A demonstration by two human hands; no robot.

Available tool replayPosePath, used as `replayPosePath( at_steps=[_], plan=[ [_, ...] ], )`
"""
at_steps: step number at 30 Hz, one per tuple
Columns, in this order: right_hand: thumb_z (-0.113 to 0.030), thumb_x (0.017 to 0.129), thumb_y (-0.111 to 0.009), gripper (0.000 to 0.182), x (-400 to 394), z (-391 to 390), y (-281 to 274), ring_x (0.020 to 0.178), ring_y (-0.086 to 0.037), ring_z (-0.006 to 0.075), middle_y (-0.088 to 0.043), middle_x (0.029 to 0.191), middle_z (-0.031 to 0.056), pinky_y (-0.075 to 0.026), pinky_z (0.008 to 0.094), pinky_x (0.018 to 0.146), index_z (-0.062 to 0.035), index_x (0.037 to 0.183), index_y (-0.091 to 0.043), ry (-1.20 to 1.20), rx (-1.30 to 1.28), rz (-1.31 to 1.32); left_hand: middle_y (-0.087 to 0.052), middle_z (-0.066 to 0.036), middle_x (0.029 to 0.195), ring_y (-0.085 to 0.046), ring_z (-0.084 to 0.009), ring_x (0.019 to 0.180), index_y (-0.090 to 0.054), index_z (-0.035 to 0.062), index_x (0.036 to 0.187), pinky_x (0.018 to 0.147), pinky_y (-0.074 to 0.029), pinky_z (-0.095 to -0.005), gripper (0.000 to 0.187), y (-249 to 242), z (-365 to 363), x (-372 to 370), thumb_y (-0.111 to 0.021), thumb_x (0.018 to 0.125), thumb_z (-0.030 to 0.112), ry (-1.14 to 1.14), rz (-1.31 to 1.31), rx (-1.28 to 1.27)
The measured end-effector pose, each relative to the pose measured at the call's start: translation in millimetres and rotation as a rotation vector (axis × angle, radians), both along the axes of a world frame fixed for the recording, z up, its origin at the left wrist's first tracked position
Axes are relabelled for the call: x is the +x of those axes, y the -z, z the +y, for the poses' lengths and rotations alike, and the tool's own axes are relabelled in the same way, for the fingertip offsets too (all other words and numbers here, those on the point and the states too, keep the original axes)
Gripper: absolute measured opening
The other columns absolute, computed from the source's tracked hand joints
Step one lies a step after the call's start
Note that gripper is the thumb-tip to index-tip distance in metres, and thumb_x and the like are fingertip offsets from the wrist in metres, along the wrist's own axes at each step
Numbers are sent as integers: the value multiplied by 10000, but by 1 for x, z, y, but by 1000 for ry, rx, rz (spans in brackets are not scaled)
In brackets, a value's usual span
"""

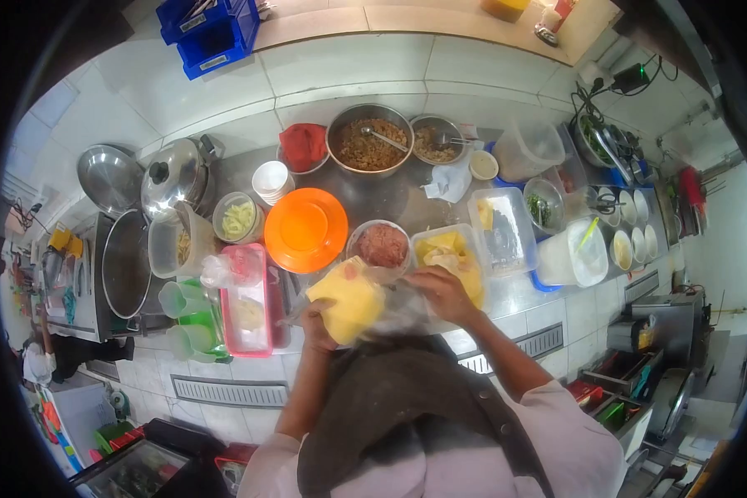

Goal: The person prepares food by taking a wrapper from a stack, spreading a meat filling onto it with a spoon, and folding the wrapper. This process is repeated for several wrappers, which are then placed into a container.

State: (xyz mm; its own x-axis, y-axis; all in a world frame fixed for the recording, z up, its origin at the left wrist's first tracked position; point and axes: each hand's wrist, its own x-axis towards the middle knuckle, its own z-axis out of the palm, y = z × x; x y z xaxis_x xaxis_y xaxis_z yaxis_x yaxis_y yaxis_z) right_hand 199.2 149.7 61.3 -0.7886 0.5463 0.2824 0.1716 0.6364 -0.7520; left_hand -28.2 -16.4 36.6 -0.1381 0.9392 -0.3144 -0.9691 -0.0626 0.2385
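My left hand (317, 324) is closed on the lower left edge of a stack of yellow dough wrappers (350, 305). A small dab of pinkish filling shows near the top of the stack. My right hand (441, 292) reaches in from the right, fingers drawn together beside the rim of a round tub of minced meat (380, 246). Whether those fingers hold something small or thin cannot be made out. Right of the meat stands a clear rectangular container with folded yellow dough pieces (444, 249), partly behind my right hand.
An orange plate stack (306, 228) lies left of the meat. Behind it stand a steel bowl of brown mince (365, 153) with a spoon and white bowls (271, 180). A pink tray (249, 319) is at left, a white tub (574, 253) at right. Another person (46, 361) is far left.
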Motion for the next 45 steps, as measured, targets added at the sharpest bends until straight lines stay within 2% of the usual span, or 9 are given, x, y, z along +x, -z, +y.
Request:
replayPosePath(
  at_steps=[3,8,15,24,26,30,33,38,45],
  plan=[
    [45,823,-610,319,5,12,5,899,-649,328,-680,1050,147,-523,397,820,-46,1115,-700,35,-231,-9,-550,-221,1348,-585,-406,1191,-412,-16,1424,1019,-487,-528,685,14,-10,-10,-570,772,125,-59,4,-64],
    [-26,831,-585,176,-13,21,24,817,-687,363,-682,984,174,-548,438,704,-11,973,-687,-37,228,-506,-567,-218,1326,-597,-407,1171,-428,-14,1407,996,-505,-526,659,20,-29,-26,-561,776,115,-108,6,-69],
    [-72,828,-578,168,-63,-18,14,793,-689,386,-674,911,210,-554,487,658,28,945,-646,30,370,-701,-572,-215,1319,-598,-404,1170,-450,-14,1391,999,-507,-521,632,24,-46,-33,-553,782,119,-185,33,-92],
    [-153,838,-596,181,-55,32,32,802,-693,352,-713,893,191,-546,452,709,-51,861,-743,95,-449,-520,-565,-218,1329,-596,-403,1179,-441,-19,1394,1008,-498,-538,626,46,-58,-33,-539,789,105,-142,-34,-88],
    [-155,836,-603,178,-51,25,20,798,-692,351,-711,887,188,-546,453,709,-59,881,-746,165,83,-639,-564,-218,1331,-597,-402,1178,-438,-20,1396,1007,-498,-541,627,51,-58,-35,-536,790,108,-132,-32,-91],
    [-156,838,-604,185,-60,9,8,793,-692,347,-708,877,187,-548,456,715,-59,899,-748,112,250,-759,-565,-217,1331,-597,-402,1176,-435,-20,1398,1013,-492,-541,634,59,-55,-37,-534,788,120,-87,-24,-137],
    [-170,839,-618,196,-60,10,35,779,-689,349,-710,878,180,-544,445,701,-56,939,-742,109,291,-649,-566,-215,1330,-596,-402,1177,-434,-22,1398,1018,-489,-540,639,58,-49,-38,-538,784,125,-68,-3,-142],
    [-107,873,-662,199,-49,21,43,761,-689,259,-700,823,132,-532,330,697,-6,1039,-706,99,-433,-258,-568,-213,1327,-595,-401,1177,-433,-27,1397,1016,-491,-534,647,52,-40,-37,-548,779,128,-58,-4,-140],
    [48,864,-619,277,-42,-14,7,909,-675,251,-694,985,132,-528,327,800,-32,1118,-694,30,-294,42,-571,-216,1323,-601,-391,1172,-428,-24,1408,1000,-504,-521,653,32,-24,-26,-552,788,140,3,6,-99]
  ],
)
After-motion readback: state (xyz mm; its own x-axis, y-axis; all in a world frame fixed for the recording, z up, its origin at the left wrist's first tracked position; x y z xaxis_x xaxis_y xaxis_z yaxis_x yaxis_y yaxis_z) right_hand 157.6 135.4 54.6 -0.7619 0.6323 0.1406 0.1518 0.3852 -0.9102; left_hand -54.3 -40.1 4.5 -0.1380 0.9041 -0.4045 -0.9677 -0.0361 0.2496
